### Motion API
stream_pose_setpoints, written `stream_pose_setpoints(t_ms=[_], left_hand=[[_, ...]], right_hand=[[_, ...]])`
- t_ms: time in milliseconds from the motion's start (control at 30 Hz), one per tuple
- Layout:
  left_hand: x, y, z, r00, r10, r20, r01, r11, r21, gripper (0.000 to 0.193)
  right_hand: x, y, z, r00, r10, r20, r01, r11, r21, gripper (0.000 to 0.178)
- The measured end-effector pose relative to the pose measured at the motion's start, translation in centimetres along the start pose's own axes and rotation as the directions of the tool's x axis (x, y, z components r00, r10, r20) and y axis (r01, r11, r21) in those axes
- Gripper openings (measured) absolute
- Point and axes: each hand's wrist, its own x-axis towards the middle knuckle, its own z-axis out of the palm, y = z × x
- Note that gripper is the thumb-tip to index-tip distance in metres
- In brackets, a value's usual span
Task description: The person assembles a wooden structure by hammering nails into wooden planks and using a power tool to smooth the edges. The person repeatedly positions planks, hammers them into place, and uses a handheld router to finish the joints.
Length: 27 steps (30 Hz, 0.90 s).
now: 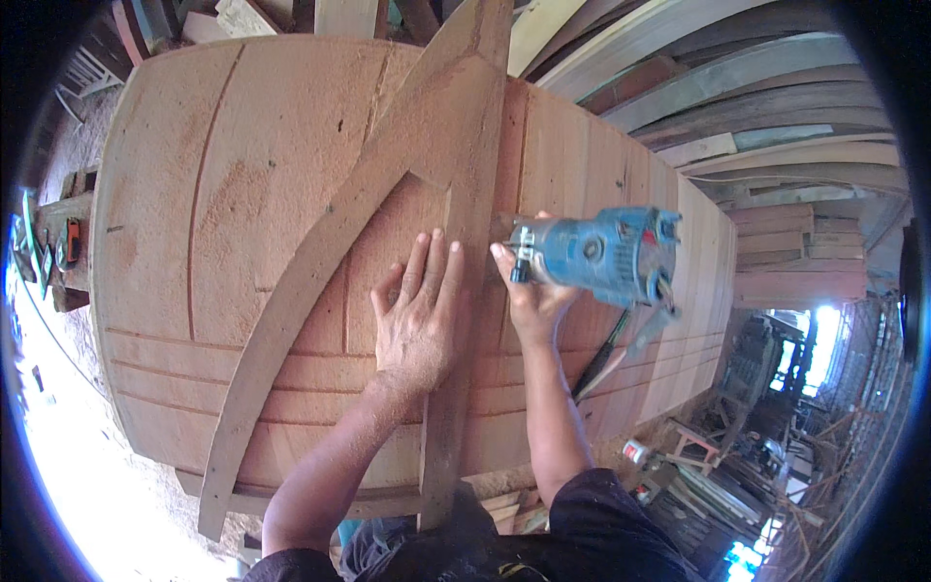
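A large reddish wooden panel point(281, 116) lies in front of me, with long grooves cut in it and fine sawdust over it. On top rests a flat wooden template point(320, 242), with one curved leg and one straight leg meeting at the far end. My left hand point(419, 330) lies flat with fingers spread, on the panel between the legs and against the straight one; dust coats its skin. In my right hand point(541, 308) is a blue trim router point(606, 254), tilted with its base end at the straight leg's right edge. The router's bit is hidden.
Stacked boards point(718, 107) fill the far right, with more short planks point(805, 252) below them. An orange-and-black tape measure point(68, 242) sits beyond the panel's left edge. A white container point(635, 452) and assorted timber are at the lower right.
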Motion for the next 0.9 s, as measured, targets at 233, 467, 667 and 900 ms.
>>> stream_pose_setpoints(t_ms=[233, 467, 667, 900], left_hand=[[0.0, 0.0, -0.2, 1.000, 0.005, -0.011, -0.005, 1.000, 0.006, 0.061], [0.2, 0.4, -0.6, 1.000, 0.001, -0.010, -0.002, 1.000, -0.011, 0.061], [0.2, 0.4, -0.5, 1.000, -0.014, -0.011, 0.013, 0.999, -0.038, 0.060], [-0.4, 0.4, -0.7, 0.999, -0.005, -0.035, 0.004, 0.999, -0.036, 0.060]], right_hand=[[7.6, 3.3, 2.5, 0.994, 0.033, 0.107, -0.049, 0.987, 0.152, 0.051], [18.0, 5.8, 5.9, 0.981, -0.176, 0.078, 0.158, 0.969, 0.191, 0.070], [23.7, 6.9, 8.4, 0.962, -0.269, 0.052, 0.255, 0.948, 0.189, 0.084], [24.3, 5.9, 8.9, 0.972, -0.234, 0.008, 0.224, 0.939, 0.261, 0.073]])
